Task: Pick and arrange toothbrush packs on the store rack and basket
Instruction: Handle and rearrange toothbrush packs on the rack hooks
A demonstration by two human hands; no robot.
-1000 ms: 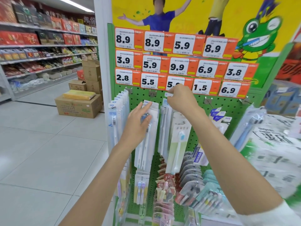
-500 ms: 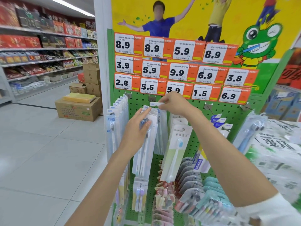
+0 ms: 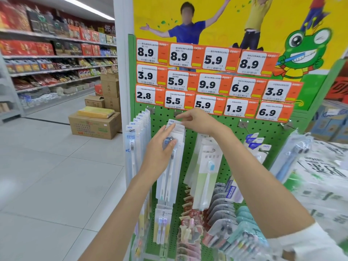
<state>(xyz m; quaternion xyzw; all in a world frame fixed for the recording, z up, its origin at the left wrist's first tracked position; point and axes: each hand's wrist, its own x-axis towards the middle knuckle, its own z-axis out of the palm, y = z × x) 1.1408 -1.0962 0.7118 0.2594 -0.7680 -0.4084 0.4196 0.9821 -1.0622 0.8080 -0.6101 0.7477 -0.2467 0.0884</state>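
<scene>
The grip of my right hand (image 3: pixel 199 122) is closed small. Its thumb and first finger pinch the top edge of the toothbrush packs (image 3: pixel 170 178), high up on the green rack (image 3: pixel 231 127), just under the tags. The grip of my left hand (image 3: pixel 160 149) is wide and flat. Its fingers lie straight on the front of the same packs, a little below my right hand, and they do not wrap round anything. The packs hang in a bunch down the front of the rack, on its left half.

At the rack's left edge hangs a row of thin packs (image 3: pixel 135 140). On the rack, just right of my bunch, hangs a white pack with a blue brush (image 3: pixel 207 172). Lower on the rack are rows of small packs (image 3: pixel 222 210). Across the top of the rack are orange price tags (image 3: pixel 207 83). Left of the rack, brown boxes (image 3: pixel 94 127) sit on the floor (image 3: pixel 56 176).
</scene>
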